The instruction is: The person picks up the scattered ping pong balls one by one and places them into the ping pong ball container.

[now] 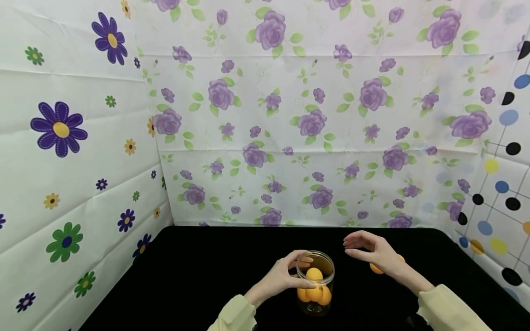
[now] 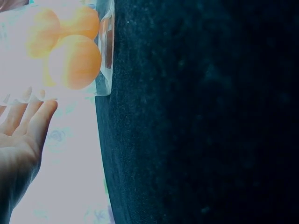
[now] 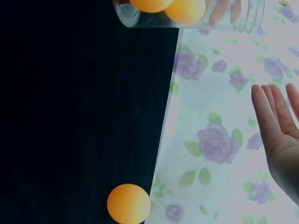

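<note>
A clear, wide-mouthed jar [image 1: 314, 309] stands upright on the black table, its mouth uncovered. Several orange ping-pong balls [image 1: 314, 275] are piled inside it. My left hand [image 1: 283, 276] grips the jar near its rim from the left, thumb in front and fingers round the far side. To the right of the jar, my right hand [image 1: 377, 253] is raised over the table with nothing in it, fingers loosely bent. Orange ball surface [image 1: 376, 269] shows on either side of that hand, which hides the rest. In the right wrist view one loose ball [image 3: 129, 204] lies on the black surface.
The black table [image 1: 198, 271] reaches back to a curtain [image 1: 290, 184] with purple roses. A flower-print sheet [image 1: 83, 184] hangs at the left, and a dotted one [image 1: 501, 207] at the right. Pale sleeves [image 1: 238, 312] cover both forearms.
</note>
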The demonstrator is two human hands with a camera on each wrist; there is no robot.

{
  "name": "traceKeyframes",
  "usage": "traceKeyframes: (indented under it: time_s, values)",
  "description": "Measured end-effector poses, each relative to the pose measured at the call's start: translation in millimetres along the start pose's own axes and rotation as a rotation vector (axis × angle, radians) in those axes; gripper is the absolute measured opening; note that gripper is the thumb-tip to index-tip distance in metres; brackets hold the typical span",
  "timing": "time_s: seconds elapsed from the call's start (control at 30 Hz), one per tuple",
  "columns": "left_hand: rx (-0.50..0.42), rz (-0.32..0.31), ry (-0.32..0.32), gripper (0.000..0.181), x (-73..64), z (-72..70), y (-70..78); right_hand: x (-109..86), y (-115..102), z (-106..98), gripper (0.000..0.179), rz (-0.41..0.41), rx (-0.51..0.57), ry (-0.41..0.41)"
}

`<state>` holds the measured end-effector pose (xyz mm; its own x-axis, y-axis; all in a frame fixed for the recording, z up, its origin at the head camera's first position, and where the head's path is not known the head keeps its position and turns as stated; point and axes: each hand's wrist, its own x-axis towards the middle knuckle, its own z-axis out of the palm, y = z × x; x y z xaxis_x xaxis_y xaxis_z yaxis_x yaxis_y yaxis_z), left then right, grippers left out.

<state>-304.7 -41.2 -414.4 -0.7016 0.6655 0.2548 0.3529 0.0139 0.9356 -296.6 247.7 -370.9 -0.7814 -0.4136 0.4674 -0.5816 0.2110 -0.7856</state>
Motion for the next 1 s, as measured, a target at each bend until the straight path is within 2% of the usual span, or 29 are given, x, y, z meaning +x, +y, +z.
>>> traceKeyframes:
  time_s: [0.17,0.6,1.0]
  values:
    - [0.015,0.006,0.014,0.058,3.9,-0.8,-14.8,-5.2,2,-10,0.031,0.090,-0.013,-0.006]
    - [0.021,0.020,0.019,0.059,5.1,-1.0,-16.0,-20.3,18,-37,0.032,0.144,-0.056,0.038]
    - [0.023,0.017,0.022,0.060,3.6,-1.5,-15.0,-32.0,27,-58,0.036,0.188,0.027,0.065]
